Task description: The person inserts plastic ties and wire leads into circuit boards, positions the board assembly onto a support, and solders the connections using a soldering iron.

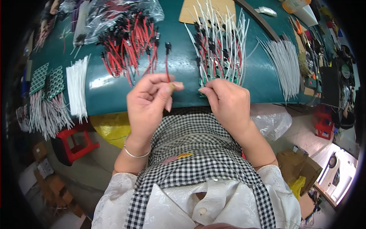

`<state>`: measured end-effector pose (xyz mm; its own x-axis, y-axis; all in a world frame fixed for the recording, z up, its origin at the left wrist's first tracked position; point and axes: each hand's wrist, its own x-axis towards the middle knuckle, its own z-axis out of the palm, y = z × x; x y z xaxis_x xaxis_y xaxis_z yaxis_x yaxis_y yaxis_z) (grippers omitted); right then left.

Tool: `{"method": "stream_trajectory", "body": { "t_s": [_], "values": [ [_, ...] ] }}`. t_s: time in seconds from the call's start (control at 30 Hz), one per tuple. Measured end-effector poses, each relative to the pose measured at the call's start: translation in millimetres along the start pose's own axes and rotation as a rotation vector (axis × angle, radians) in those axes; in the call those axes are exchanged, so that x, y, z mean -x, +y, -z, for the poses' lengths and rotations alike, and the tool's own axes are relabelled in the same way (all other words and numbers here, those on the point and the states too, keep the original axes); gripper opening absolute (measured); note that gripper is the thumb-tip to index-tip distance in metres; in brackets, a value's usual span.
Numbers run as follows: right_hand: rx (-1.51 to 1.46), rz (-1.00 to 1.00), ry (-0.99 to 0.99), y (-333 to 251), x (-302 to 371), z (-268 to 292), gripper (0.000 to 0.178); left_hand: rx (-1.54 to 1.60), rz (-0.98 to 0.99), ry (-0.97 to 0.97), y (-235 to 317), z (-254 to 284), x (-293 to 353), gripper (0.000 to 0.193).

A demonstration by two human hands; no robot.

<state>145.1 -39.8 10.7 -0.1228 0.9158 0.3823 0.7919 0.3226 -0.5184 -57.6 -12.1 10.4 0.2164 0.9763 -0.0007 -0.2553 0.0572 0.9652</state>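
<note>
My left hand point(146, 103) is raised over the front edge of the bench. Its thumb and forefinger pinch a red and black connector lead point(167, 63), whose black plug point(168, 47) points away from me. To the right, my right hand point(228, 101) is closed, thumb against forefinger, at the near end of a row of green circuit boards point(217, 70); what it grips, if anything, is hidden. White and red wires point(228, 34) fan out from those boards. Beyond my left hand lies a heap of red and black connector leads point(131, 44).
White tubes or ties lie bundled at left point(77, 89). Beside them, wired green boards point(56, 82) hang over the edge. More thin white wires point(282, 65) lie at right. A clear plastic bag point(148, 11) and a tan board point(187, 11) sit at the back. A red stool point(78, 143) stands below.
</note>
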Motion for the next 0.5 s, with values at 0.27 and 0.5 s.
{"method": "stream_trajectory", "body": {
  "t_s": [0.27, 0.5],
  "values": [
    [-0.577, -0.292, -0.051, -17, 3, 21, 0.012, -0.379, -0.080, -0.227, 5, -25, 18, 0.014],
    [-0.841, -0.603, 0.132, -12, 17, 46, 0.006, -0.662, -0.340, -0.263, 7, -30, 11, 0.010]
  ]
}}
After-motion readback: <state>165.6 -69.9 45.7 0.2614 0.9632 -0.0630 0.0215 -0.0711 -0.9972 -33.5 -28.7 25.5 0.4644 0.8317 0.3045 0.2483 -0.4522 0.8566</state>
